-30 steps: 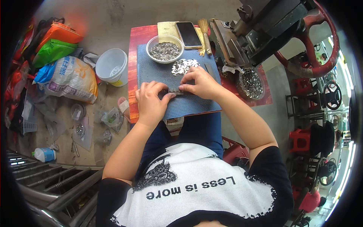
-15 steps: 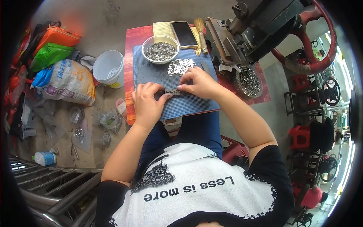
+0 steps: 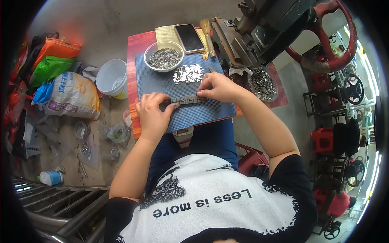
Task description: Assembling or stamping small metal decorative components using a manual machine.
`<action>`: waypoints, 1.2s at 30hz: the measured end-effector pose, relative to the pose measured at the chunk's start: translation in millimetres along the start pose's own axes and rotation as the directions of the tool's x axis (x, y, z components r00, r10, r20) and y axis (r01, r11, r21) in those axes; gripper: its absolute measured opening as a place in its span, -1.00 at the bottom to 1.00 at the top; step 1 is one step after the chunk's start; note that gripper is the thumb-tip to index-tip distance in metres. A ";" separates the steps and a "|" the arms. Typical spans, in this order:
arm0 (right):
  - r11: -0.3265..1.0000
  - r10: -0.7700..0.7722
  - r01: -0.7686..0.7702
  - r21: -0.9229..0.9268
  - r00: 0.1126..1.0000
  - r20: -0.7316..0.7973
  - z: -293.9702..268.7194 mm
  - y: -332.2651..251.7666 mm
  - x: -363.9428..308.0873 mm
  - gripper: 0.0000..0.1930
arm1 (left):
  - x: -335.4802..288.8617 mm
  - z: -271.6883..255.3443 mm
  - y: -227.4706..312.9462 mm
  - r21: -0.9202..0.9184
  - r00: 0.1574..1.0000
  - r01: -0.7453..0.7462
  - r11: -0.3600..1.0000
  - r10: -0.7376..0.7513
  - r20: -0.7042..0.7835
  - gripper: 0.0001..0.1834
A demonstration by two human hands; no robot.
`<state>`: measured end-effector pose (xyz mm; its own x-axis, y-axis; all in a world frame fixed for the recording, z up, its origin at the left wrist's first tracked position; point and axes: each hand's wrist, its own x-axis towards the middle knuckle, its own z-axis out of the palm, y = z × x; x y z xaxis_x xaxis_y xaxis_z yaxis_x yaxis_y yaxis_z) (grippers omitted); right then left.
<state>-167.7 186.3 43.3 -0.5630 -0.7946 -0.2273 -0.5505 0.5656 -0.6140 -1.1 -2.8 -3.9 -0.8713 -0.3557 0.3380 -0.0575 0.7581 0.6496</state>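
Hands now farther apart bare more of a slotted grey metal bar (image 3: 188, 99); left hand (image 3: 154, 111) fingers grip one end, right hand (image 3: 221, 87) fingers narrowed, hold unclear.

Metal strip (image 3: 187, 99) partly hidden by left hand (image 3: 153, 110), fine details unclear, machine (image 3: 275, 30) cut off at top

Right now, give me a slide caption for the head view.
Left hand and right hand touch a grey notched strip on a blue mat, near small pale pieces.
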 end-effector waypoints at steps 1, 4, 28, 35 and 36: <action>1.000 -0.001 0.001 0.001 1.000 0.001 0.9 -2.1 -0.4 -0.77 | -0.4 0.2 0.1 0.004 1.000 0.000 1.000 0.000 0.000 -0.77; 1.000 0.018 -0.018 -0.002 0.999 -0.034 3.2 -8.3 -2.1 -0.76 | -0.5 0.8 -2.1 -0.005 1.000 0.001 1.000 -0.001 -0.006 -0.77; 0.996 -0.072 0.084 0.040 0.967 -0.243 19.8 -47.6 42.4 -0.73 | -1.9 -1.7 -3.5 0.007 1.000 -0.026 1.000 0.027 -0.012 -0.73; 0.988 -0.067 0.077 0.134 0.995 -0.071 34.4 -34.1 29.7 -0.79 | -2.3 -0.7 -6.7 0.007 0.999 -0.045 0.999 0.045 -0.014 -0.74; 0.988 -0.067 0.077 0.135 0.995 -0.074 35.7 -32.3 29.9 -0.79 | -3.1 -1.2 -6.8 0.008 0.999 -0.047 0.999 0.047 -0.013 -0.74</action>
<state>-144.8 136.4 29.4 -0.5687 -0.8123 -0.1294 -0.5035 0.4681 -0.7262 2.6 -7.6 -8.6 -0.8668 -0.3263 0.3770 -0.0201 0.7783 0.6275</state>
